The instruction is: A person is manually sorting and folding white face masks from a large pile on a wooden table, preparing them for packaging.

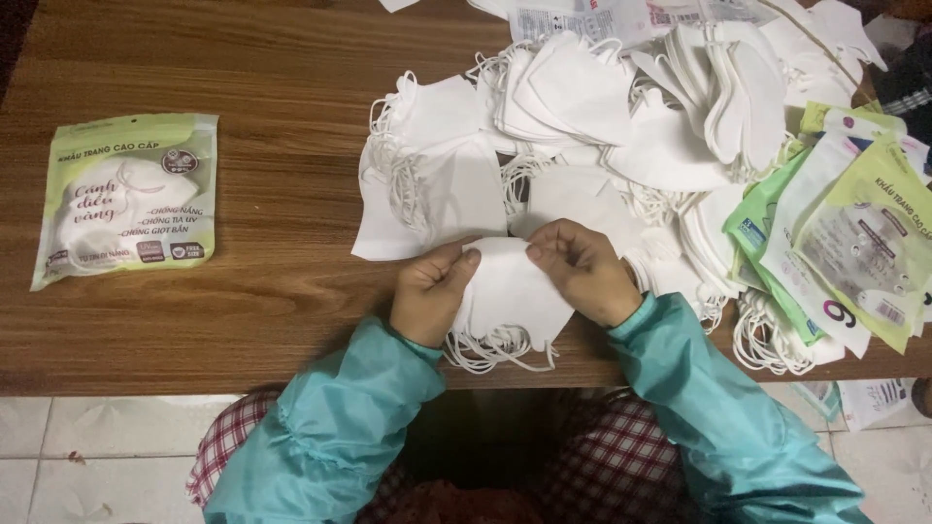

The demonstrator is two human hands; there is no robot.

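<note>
Your left hand (430,293) and right hand (582,272) both pinch the top edge of a small stack of white masks (510,296) at the counter's (272,194) near edge; each grip is closed on it, long axis running between your hands, ear loops (495,351) dangling over the edge

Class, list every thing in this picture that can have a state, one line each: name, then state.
Left hand: gripping the small stack of white fabric face masks at its left edge.
Right hand: pinching the same stack at its top edge.
Heap of loose white masks: unpacked, piled untidily.
Green-and-white filled mask pouch: lying flat, apart at the left.
Empty green-and-white pouches: overlapping, at the right table edge.
</note>
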